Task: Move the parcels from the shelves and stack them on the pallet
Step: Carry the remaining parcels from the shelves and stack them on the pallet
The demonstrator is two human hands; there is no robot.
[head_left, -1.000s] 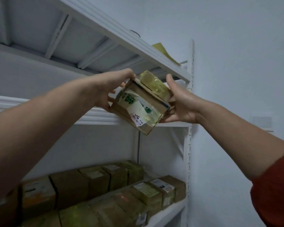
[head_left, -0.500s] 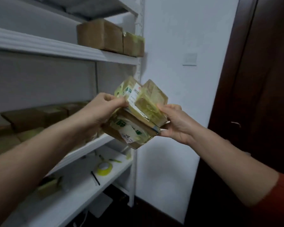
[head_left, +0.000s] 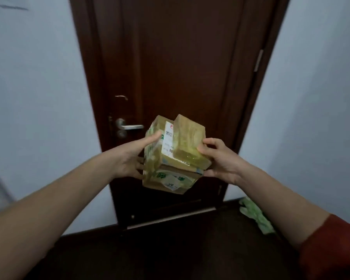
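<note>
I carry a small pile of taped cardboard parcels in mid-air in front of a dark door. A larger brown parcel (head_left: pixel 168 180) with green print and a white label lies at the bottom. Two smaller parcels sit on it: one with a white label (head_left: pixel 166 140) and one wrapped in yellowish tape (head_left: pixel 190 142). My left hand (head_left: pixel 129 158) grips the pile's left side, thumb on top. My right hand (head_left: pixel 220 158) grips the right side, fingers curled on the yellowish parcel. Neither shelves nor pallet are in view.
A dark wooden door (head_left: pixel 180 67) with a silver lever handle (head_left: pixel 129 126) stands straight ahead between pale walls. The floor (head_left: pixel 170 255) is dark. Something pale green (head_left: pixel 257 217) lies on the floor at the right, by the wall.
I have turned right, away from the shelves, which have left the view. The parcels stayed in both hands and now face the door.
</note>
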